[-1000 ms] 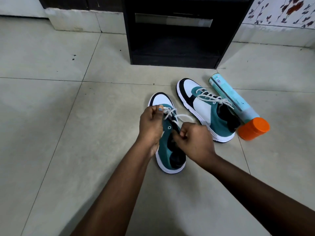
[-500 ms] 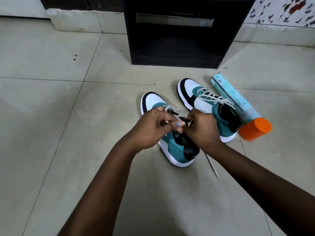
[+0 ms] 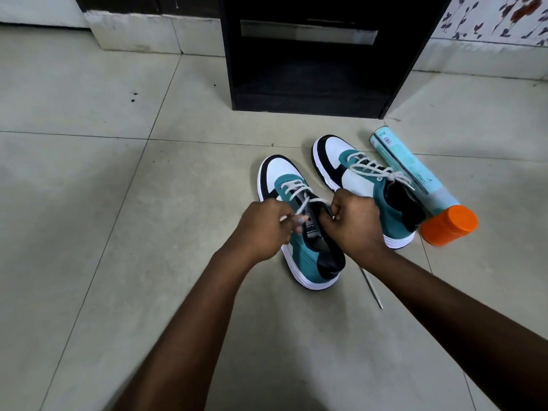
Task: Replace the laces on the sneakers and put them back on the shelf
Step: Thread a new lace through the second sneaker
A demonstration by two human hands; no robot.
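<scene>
My left hand (image 3: pixel 262 228) pinches the lace (image 3: pixel 299 192) end; my right hand (image 3: pixel 354 222) pinches the near sneaker (image 3: pixel 305 232) at the collar, probably steadying it for threading. A thin stick (image 3: pixel 372 289) lies beside it. Beyond sits the laced sneaker (image 3: pixel 364 188), touching a spray can (image 3: pixel 421 182). The shelf (image 3: pixel 320 54) stands behind, its opening unobstructed.

Left floor (image 3: pixel 89 203) open; right blocked by second sneaker (image 3: pixel 367 185), spray can (image 3: pixel 415 173); shelf unit (image 3: pixel 311 69) ahead.
</scene>
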